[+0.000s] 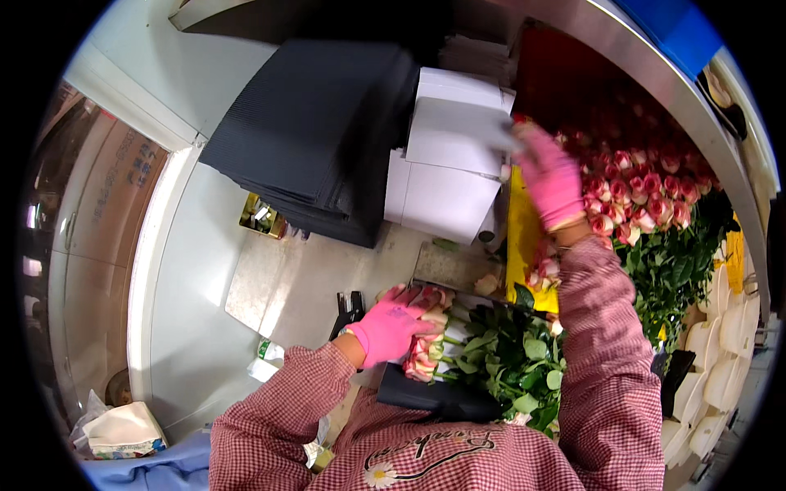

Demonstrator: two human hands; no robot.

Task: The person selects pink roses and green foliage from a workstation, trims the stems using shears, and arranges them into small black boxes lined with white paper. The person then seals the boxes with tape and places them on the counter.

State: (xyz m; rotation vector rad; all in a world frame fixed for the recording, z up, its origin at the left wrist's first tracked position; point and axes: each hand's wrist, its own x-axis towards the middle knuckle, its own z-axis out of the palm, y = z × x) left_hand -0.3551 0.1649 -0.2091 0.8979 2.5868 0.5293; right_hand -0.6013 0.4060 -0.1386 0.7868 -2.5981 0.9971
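Note:
My left hand (391,325), in a pink glove, rests on the heads of a bunch of pink and cream roses (426,348) lying across a black sheet (434,398) in front of me. The bunch's green leaves (512,356) spread to the right. My right hand (547,176), also in a pink glove, reaches forward to a stack of white sheets (450,164) and pinches the top sheet (467,131) at its right edge. The motion blurs that hand.
A thick pile of black corrugated sheets (319,131) lies left of the white stack. Many pink roses (639,196) with leaves fill the right side. A yellow sheet (524,237), a black stapler (348,311), white foam trays (720,344) and a tissue pack (123,430) are about.

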